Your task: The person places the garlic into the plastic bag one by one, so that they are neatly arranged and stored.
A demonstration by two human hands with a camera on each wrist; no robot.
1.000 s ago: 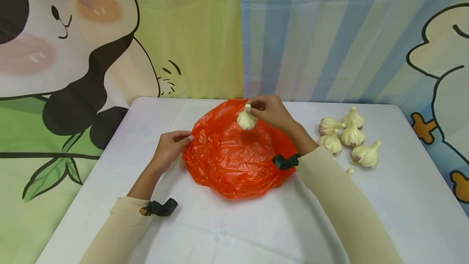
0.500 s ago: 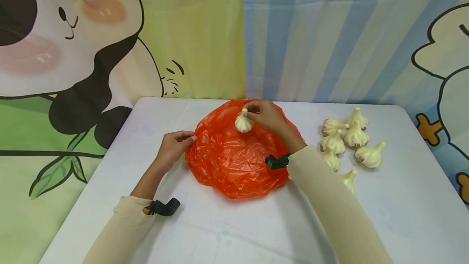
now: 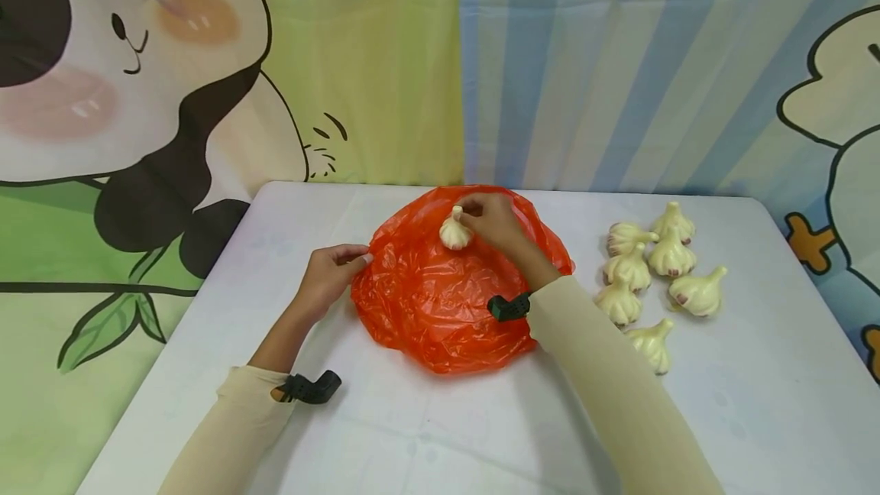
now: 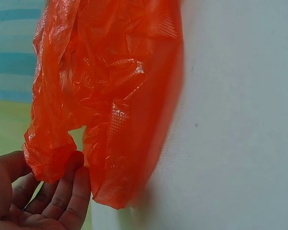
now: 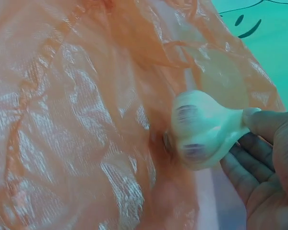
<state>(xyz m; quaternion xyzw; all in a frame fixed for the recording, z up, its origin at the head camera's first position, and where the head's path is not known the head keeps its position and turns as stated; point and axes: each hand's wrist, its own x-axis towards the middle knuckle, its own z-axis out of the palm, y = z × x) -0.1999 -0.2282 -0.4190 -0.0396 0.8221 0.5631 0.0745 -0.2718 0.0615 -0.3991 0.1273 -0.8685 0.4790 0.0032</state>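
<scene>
A crumpled red plastic bag [image 3: 440, 319] lies spread on the white table. At its left edge, my left hand [image 3: 326, 277] pinches the film between thumb and fingers; the left wrist view shows the bag [image 4: 129, 86] bunched at those fingers. Over the far part of the bag, my right hand [image 3: 495, 221] holds a garlic bulb [image 3: 455, 231] by its stem. In the right wrist view this garlic bulb [image 5: 201, 132] has purplish marks and appears close to the film. Whether it touches the plastic, I cannot tell.
Several loose garlic bulbs [image 3: 670, 254] lie in a group at the table's right side, one of them partly behind the right sleeve [image 3: 619, 373]. A printed cartoon curtain [image 3: 385, 59] hangs behind the table's far edge.
My right hand has come down and a little nearer with the garlic bulb. The right forearm has shifted left, uncovering more loose bulbs. My left hand keeps its grip on the bag.
</scene>
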